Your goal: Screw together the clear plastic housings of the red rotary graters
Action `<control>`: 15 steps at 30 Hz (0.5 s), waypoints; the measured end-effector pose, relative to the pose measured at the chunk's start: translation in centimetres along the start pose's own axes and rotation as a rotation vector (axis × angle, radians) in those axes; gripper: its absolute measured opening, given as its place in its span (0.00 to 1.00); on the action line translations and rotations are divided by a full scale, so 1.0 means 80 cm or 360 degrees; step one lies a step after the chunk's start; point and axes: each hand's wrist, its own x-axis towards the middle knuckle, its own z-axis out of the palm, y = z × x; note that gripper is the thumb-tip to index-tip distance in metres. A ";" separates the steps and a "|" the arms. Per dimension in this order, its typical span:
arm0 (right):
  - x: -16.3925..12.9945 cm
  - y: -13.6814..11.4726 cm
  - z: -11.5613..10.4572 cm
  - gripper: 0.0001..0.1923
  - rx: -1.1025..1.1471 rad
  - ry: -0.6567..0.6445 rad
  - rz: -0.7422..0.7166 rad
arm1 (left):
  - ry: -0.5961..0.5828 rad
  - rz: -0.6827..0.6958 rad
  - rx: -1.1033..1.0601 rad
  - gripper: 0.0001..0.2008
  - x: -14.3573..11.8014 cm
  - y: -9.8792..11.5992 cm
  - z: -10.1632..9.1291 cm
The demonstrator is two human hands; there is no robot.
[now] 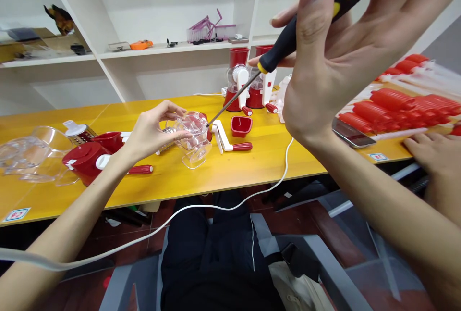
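The clear plastic housing point(194, 133) of a hand-crank drum grater sits just over the yellow tabletop point(154, 191), in front of the seated person; whether its foot bears on the wood I cannot tell. The left hand point(153, 128) is the nearer one, right against it: thumb and fingers are parted only by the housing's upper left side, which they pinch lightly, leaving the right side exposed.

Everything hangs on the line coming in from that exposed side. The screwdriver point(277, 55) slants from high on the right down to the left, its long axis running across to the housing, with the tip at the right-hand wall. I cannot make out whether it sits in a screw head. The right hand point(331, 68) is well above and to the right of the housing, linked to it only by the shaft; the thumb presses the handle from one side and the fingers lie loosely extended behind it, not wrapped into a fist.

Just right of the housing lie a white crank with a red handle point(222, 137) and a small red cup point(241, 124). Behind these stand two assembled graters. Off to the left, beyond the forearm, lies another clear housing point(46, 150), beside a red base point(84, 159).
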 end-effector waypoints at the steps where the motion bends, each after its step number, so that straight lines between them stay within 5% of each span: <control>1: 0.000 0.001 0.000 0.37 0.0026 0.0014 -0.0027 | -0.0001 -0.0016 -0.0053 0.24 0.000 -0.001 0.000; 15: -0.002 0.004 0.000 0.29 0.0160 -0.0076 -0.0066 | -0.0118 -0.0169 -0.0193 0.27 0.006 -0.001 -0.001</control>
